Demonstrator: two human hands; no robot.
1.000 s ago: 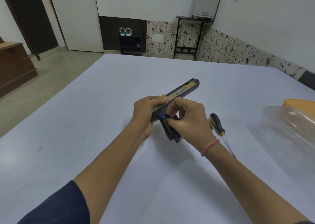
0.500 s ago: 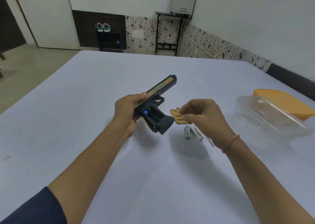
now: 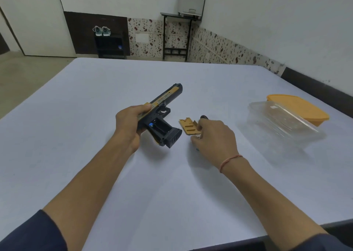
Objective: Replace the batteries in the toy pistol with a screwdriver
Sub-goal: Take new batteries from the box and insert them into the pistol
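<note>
Pistol (image 3: 168,99): black toy with a yellow slide, held clear of the tabletop (image 3: 76,139) left of centre, muzzle pointing away and to the right, grip toward the camera. The battery bay in the grip is uncovered; one blue cell end (image 3: 151,125) shows at its upper end.

Left hand (image 3: 131,124): wrapped round the rear of the pistol, thumb lying along the slide.

Cover (image 3: 188,126): yellow plate, flat on the tabletop just right of the pistol grip, inner side up.

Right hand (image 3: 213,136): low over the tabletop just right of the cover, back up, fingers curled downward, fingertips at the cover's right edge. Whether it has hold of anything cannot be told; the fingers hide what lies beneath. A thin red thread (image 3: 230,160) circles the wrist.

Screwdriver (image 3: 204,117): only the dark end of its handle shows, beyond the right hand's knuckles.

Box (image 3: 282,130): clear plastic, on the tabletop well to the right.

Lid (image 3: 299,106): orange, just behind the box, partly hidden by it.
</note>
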